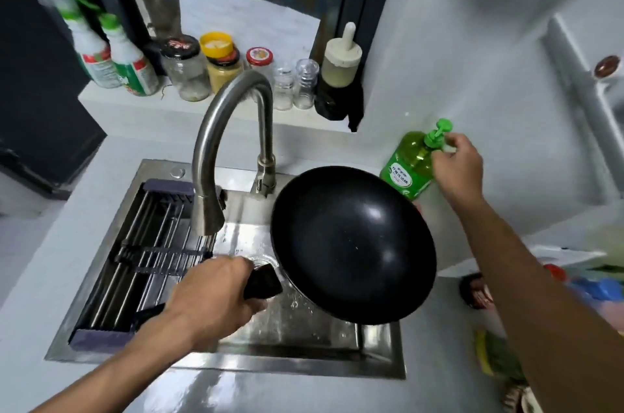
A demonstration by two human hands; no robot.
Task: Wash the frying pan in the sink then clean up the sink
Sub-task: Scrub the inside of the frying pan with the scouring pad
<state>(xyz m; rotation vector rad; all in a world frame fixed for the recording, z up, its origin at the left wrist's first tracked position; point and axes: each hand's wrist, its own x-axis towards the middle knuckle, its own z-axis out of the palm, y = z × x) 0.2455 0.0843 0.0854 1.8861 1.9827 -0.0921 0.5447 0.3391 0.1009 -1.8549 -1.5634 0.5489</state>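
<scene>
A black frying pan (353,243) hangs tilted over the right half of the steel sink (223,357), its inside facing me. My left hand (212,297) grips the pan's black handle (263,282) above the wet sink floor. My right hand (457,164) reaches to the green dish soap bottle (408,164) standing on the counter behind the sink's right corner. Its fingers pinch the green pump head at the spout. The curved steel faucet (216,149) arches over the sink's middle.
A dark drying rack (141,260) covers the sink's left part. Jars, spray bottles and a squeeze bottle (339,63) line the ledge behind. A white wall stands close on the right. Packets and a blue item (597,287) lie on the right counter.
</scene>
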